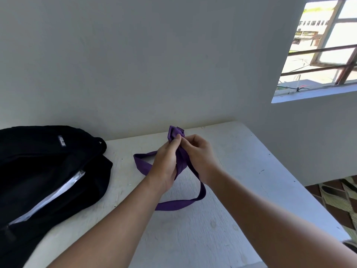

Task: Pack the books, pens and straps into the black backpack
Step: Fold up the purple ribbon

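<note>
A purple strap (178,204) is bunched between my two hands above the middle of the white table (241,171). My left hand (165,165) grips the gathered folds from the left. My right hand (198,151) pinches the same bundle near its top, where a folded end sticks up. Two loose loops of the strap trail down onto the table, one to the left and one toward me. The black backpack (48,171) lies on the left of the table with its zipper open. White paper or a book edge shows inside the opening.
A white wall runs along the back of the table. The table's right edge drops to a patterned floor (338,202). A barred window (318,55) is at the upper right.
</note>
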The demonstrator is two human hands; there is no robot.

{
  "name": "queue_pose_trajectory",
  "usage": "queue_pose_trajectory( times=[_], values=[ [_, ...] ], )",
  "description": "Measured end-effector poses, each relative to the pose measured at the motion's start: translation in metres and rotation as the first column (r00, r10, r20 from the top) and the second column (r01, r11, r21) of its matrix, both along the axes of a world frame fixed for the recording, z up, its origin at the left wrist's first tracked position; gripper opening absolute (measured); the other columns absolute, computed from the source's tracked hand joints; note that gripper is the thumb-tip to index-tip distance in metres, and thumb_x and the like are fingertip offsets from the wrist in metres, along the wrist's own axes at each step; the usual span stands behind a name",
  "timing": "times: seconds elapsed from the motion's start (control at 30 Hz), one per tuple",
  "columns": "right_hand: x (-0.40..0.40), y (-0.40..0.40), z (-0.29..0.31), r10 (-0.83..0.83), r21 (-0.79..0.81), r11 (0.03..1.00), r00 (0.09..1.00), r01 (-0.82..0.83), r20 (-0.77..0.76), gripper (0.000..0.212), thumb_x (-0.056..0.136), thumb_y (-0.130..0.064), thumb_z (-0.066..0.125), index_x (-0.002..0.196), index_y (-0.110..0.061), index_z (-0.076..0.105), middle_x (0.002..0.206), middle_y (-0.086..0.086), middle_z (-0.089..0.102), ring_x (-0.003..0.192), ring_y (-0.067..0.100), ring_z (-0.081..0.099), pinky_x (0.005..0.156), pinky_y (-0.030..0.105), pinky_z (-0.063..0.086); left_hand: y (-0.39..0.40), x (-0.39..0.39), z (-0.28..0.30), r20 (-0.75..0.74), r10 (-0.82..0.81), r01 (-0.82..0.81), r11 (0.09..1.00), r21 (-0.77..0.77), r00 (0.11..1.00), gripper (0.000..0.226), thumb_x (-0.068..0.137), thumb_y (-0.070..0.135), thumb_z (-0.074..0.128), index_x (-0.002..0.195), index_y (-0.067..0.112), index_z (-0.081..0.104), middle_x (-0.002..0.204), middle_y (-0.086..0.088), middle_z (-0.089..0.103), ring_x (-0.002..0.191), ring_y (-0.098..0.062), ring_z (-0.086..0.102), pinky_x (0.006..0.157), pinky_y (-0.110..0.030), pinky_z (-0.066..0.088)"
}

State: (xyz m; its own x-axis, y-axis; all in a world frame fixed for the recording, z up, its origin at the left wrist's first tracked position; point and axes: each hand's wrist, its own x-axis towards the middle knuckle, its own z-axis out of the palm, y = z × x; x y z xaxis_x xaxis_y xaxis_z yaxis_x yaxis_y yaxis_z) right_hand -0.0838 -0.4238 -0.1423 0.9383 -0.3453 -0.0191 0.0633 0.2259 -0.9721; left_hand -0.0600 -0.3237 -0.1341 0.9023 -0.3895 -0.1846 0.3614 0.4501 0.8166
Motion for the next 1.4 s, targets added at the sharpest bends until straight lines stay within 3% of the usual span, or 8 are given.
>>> queue_pose_trajectory(
  times=[0.1, 0.23, 0.47, 0.63, 0.8, 1.03, 1.3, 1.4],
  values=[
    [0.003, 0.002, 0.004, -0.078, -0.015, 0.997, 0.997, 0.078, -0.026, 0.037, 0.085, -0.033, 0.087, 0.093, -0.011, 0.059, 0.088, 0.009, 0.072, 0.079, 0.019, 0.072, 0.069, 0.030, 0.059, -0.001, 0.001, 0.004, -0.025, 0.054, -0.055, 0.998, -0.042, 0.998, 0.033, 0.107, 0.026, 0.052, 0.118, -0.001, 0.067, 0.114, -0.017, 0.075, 0.109, -0.027, 0.073, 0.110, -0.052, 0.047],
    [0.003, 0.006, 0.005, -0.045, -0.078, 0.996, 0.998, 0.041, -0.051, 0.057, 0.076, -0.057, 0.086, 0.102, -0.014, 0.061, 0.098, 0.012, 0.074, 0.083, 0.020, 0.077, 0.075, 0.040, 0.064, 0.002, -0.001, 0.015, -0.004, 0.090, -0.090, 0.995, -0.049, 0.996, 0.034, 0.106, 0.030, 0.054, 0.115, 0.002, 0.070, 0.113, -0.013, 0.076, 0.107, -0.028, 0.073, 0.105, -0.046, 0.051],
    [-0.005, 0.017, 0.017, 0.257, 0.214, 0.938, 0.962, -0.272, 0.094, 0.031, 0.106, -0.026, 0.061, 0.121, -0.002, 0.072, 0.122, 0.024, 0.073, 0.109, 0.030, 0.073, 0.097, 0.036, 0.059, 0.013, 0.002, 0.026, 0.075, 0.121, -0.125, 0.990, 0.058, 0.990, 0.042, 0.103, 0.043, 0.057, 0.116, 0.008, 0.073, 0.113, -0.006, 0.077, 0.106, -0.021, 0.074, 0.097, -0.039, 0.055],
    [0.002, 0.015, 0.013, 0.304, 0.136, 0.939, 0.948, -0.315, 0.092, 0.028, 0.102, -0.030, 0.067, 0.116, -0.007, 0.075, 0.119, 0.021, 0.075, 0.110, 0.033, 0.073, 0.099, 0.042, 0.059, 0.020, 0.006, 0.031, 0.049, 0.082, -0.082, 0.997, 0.001, 0.995, 0.045, 0.104, 0.041, 0.054, 0.121, 0.002, 0.068, 0.119, -0.011, 0.075, 0.113, -0.025, 0.071, 0.096, -0.040, 0.055],
    [0.003, 0.014, 0.005, 0.405, -0.110, 0.909, 0.914, -0.403, -0.001, 0.010, 0.101, -0.020, 0.070, 0.104, -0.011, 0.071, 0.098, 0.011, 0.076, 0.086, 0.020, 0.071, 0.076, 0.028, 0.058, 0.038, 0.030, 0.056, 0.022, 0.242, -0.240, 0.967, -0.085, 0.970, 0.040, 0.108, 0.045, 0.043, 0.107, 0.012, 0.065, 0.117, -0.009, 0.076, 0.102, -0.022, 0.074, 0.081, -0.038, 0.058],
    [0.015, 0.021, 0.023, 0.314, -0.174, 0.940, 0.943, -0.292, 0.111, 0.017, 0.101, -0.016, 0.068, 0.110, -0.001, 0.071, 0.097, 0.013, 0.077, 0.085, 0.022, 0.072, 0.080, 0.035, 0.060, 0.057, 0.006, 0.037, -0.003, -0.153, 0.153, 0.987, 0.052, 0.988, 0.048, 0.099, 0.046, 0.060, 0.134, 0.014, 0.066, 0.134, -0.010, 0.067, 0.126, -0.027, 0.064, 0.113, -0.044, 0.044],
    [0.009, 0.029, 0.015, 0.408, -0.310, 0.859, 0.911, -0.407, -0.064, 0.029, 0.091, -0.037, 0.081, 0.097, -0.010, 0.073, 0.081, 0.004, 0.067, 0.076, 0.017, 0.059, 0.068, 0.029, 0.045, 0.067, 0.035, 0.050, 0.022, 0.251, -0.243, 0.953, -0.179, 0.968, 0.021, 0.109, 0.027, 0.045, 0.105, 0.014, 0.061, 0.104, -0.005, 0.077, 0.087, -0.023, 0.076, 0.073, -0.031, 0.059],
    [0.011, 0.030, 0.023, 0.395, -0.374, 0.841, 0.916, -0.390, -0.069, 0.041, 0.085, -0.049, 0.083, 0.083, -0.013, 0.065, 0.074, 0.005, 0.061, 0.067, 0.020, 0.055, 0.063, 0.032, 0.041, 0.076, 0.042, 0.056, -0.055, 0.312, -0.312, 0.895, -0.317, 0.949, 0.024, 0.109, 0.025, 0.043, 0.094, 0.014, 0.059, 0.076, 0.002, 0.060, 0.058, -0.014, 0.059, 0.072, -0.030, 0.054]
  ],
)
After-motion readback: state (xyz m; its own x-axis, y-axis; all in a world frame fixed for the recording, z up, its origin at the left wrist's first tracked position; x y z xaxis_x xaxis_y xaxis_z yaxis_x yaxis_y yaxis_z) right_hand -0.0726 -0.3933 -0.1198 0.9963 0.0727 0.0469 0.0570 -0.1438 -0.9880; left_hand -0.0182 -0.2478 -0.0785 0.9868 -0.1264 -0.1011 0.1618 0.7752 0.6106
